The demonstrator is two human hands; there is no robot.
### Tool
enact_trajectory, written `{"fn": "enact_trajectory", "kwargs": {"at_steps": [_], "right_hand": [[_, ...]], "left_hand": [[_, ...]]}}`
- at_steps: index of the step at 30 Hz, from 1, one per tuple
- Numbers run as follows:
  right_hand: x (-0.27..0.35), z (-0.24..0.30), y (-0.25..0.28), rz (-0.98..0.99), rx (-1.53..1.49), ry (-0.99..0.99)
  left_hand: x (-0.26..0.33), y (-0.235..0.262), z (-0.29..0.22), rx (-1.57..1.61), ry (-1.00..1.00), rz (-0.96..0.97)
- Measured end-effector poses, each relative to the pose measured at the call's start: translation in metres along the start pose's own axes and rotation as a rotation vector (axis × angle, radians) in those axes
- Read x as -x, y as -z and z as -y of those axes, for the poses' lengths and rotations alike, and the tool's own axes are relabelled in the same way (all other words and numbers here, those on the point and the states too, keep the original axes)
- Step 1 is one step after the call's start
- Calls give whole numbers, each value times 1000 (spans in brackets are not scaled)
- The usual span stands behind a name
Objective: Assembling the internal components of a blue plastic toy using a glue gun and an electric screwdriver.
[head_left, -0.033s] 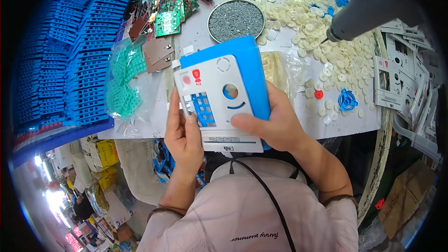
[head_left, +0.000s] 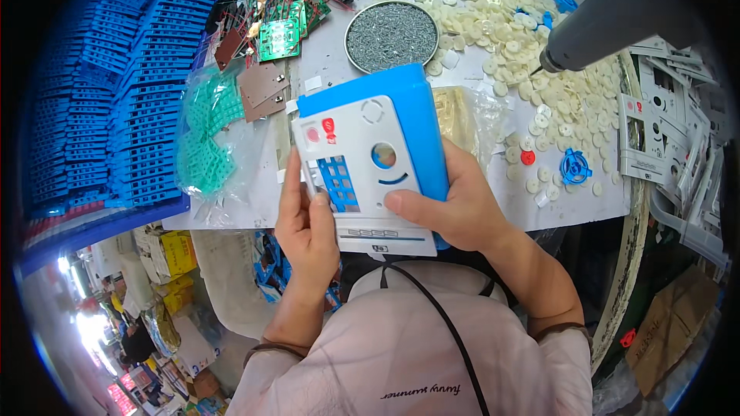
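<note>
Between my hands, above the table's front edge, is a white plastic front panel (head_left: 354, 135) with a round hole, a curved slot and red printed marks. It lies askew against a blue plastic housing (head_left: 424, 119), which sticks out past its top and right edges. A blue key grid (head_left: 339, 185) shows in the panel's rectangular window. My left hand (head_left: 304, 235) is closed on the panel's left edge, thumb by the window. My right hand (head_left: 462, 200) holds panel and housing together from the right, thumb on the front. Its other fingers are mostly hidden behind.
Stacked blue grids (head_left: 146, 85) fill the left side, beside bagged green pads (head_left: 208, 146). Wired circuit boards (head_left: 279, 38) and a round tin of screws (head_left: 391, 37) lie behind. Pale discs (head_left: 532, 62) spread rightward under a grey screwdriver (head_left: 593, 35). More white panels (head_left: 647, 135) lie far right.
The whole view has shifted very slightly. My hands keep the same hold on the panel and housing.
</note>
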State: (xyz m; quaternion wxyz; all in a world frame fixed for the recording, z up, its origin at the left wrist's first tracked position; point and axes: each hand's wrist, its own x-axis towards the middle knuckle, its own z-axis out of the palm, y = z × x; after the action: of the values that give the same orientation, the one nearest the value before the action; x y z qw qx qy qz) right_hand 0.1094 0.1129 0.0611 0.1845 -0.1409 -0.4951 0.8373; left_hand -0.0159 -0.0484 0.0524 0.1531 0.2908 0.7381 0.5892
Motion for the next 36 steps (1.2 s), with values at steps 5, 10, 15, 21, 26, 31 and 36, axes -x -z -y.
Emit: {"fn": "enact_trajectory", "kwargs": {"at_steps": [5, 10, 15, 21, 26, 31, 36], "right_hand": [[0, -1, 10, 57, -157, -76], [-9, -7, 15, 7, -273, -194], [8, 16, 24, 152, -189, -208], [12, -3, 28, 98, -268, -201], [18, 1, 29, 256, -300, -111], [21, -3, 23, 203, -291, -134], [18, -9, 22, 198, -282, -89]], "left_hand": [[-3, 11, 5, -19, -45, 71], [-7, 3, -3, 252, 77, 55], [-14, 8, -3, 193, 42, 13], [-11, 1, -8, 289, 28, -8], [-10, 6, -4, 322, 58, -28], [-9, 9, -4, 325, -10, -44], [-12, 17, -6, 220, -35, -1]]}}
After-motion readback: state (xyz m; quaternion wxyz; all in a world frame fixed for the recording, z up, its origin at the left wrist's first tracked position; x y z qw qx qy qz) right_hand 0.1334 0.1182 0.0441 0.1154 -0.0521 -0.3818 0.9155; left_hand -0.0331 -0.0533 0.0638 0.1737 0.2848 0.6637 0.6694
